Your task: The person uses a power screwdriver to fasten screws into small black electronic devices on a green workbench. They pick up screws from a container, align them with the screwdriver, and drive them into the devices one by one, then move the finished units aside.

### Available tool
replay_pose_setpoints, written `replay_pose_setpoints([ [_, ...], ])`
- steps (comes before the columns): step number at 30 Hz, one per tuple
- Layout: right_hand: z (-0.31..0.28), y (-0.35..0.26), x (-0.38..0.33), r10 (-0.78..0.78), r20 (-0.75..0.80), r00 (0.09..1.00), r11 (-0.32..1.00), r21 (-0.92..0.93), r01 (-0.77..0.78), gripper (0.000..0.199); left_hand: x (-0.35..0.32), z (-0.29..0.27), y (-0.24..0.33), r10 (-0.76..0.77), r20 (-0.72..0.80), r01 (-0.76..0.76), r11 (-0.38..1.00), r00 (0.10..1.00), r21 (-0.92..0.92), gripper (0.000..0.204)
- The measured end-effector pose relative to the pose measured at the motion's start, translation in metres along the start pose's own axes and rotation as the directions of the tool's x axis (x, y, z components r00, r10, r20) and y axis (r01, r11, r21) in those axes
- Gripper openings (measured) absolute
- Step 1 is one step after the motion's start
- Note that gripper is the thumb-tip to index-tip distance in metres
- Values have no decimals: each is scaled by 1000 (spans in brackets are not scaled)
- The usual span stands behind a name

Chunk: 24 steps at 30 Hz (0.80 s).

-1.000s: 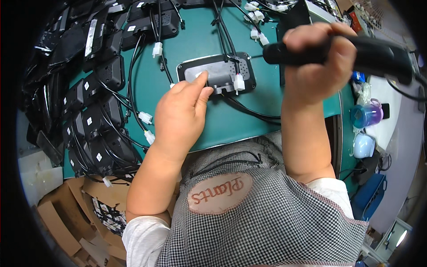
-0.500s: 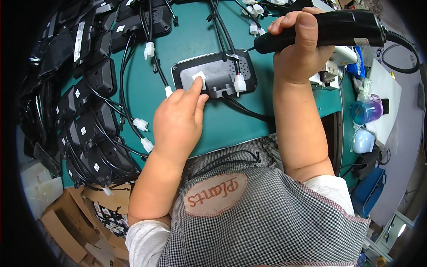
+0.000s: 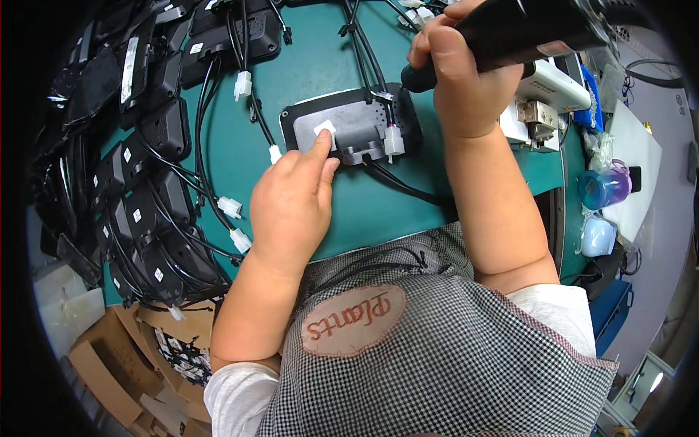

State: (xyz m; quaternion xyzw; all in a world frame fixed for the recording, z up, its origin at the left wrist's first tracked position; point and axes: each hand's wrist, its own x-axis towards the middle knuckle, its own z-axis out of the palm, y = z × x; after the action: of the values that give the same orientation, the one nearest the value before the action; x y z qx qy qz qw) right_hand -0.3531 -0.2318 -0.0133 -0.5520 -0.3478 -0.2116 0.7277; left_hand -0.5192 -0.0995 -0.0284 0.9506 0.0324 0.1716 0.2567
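Observation:
A black plastic housing (image 3: 306, 120) with a grey back face, cables and white plugs lies on the green table before me. My left hand (image 3: 290, 207) rests its stretched index fingertip on a small white sticker (image 3: 325, 130) on that housing. Its thumb stands a little apart and the other fingers are curled; nothing is held. My right hand (image 3: 470, 95) is wrapped round a black electric screwdriver (image 3: 520, 33). The tool slants, its nose by the housing's far right corner, and the bit does not show clearly. A white connector (image 3: 393, 140) hangs over the housing's right part.
Several similar black housings (image 3: 156, 127) with cables are crowded along the left. At right stand a white device with a metal block (image 3: 539, 116), a blue-purple cup (image 3: 604, 186) and a light-blue container (image 3: 598, 234). Cardboard boxes (image 3: 109, 357) sit lower left; the green table (image 3: 408, 207) lies between.
My right hand has moved slightly left with the electric screwdriver, tipping it more steeply; its nose is closer to the housing's corner. The bit seen before is now obscured. My left hand stays put.

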Motion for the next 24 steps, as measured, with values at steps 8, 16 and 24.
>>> replay_pose_setpoints([
  [8,-13,-46,20,123,-70,990,935,342,-92,27,-1,0,-17,-218,222,289,350,950,-891,31],
  [16,-15,-108,20,165,301,939,716,619,-324,56,3,-26,33,-135,536,342,-635,833,-692,65],
  [24,-9,-105,2,213,263,941,668,663,-337,51,-9,-25,47,-58,508,417,-497,859,-761,69],
])
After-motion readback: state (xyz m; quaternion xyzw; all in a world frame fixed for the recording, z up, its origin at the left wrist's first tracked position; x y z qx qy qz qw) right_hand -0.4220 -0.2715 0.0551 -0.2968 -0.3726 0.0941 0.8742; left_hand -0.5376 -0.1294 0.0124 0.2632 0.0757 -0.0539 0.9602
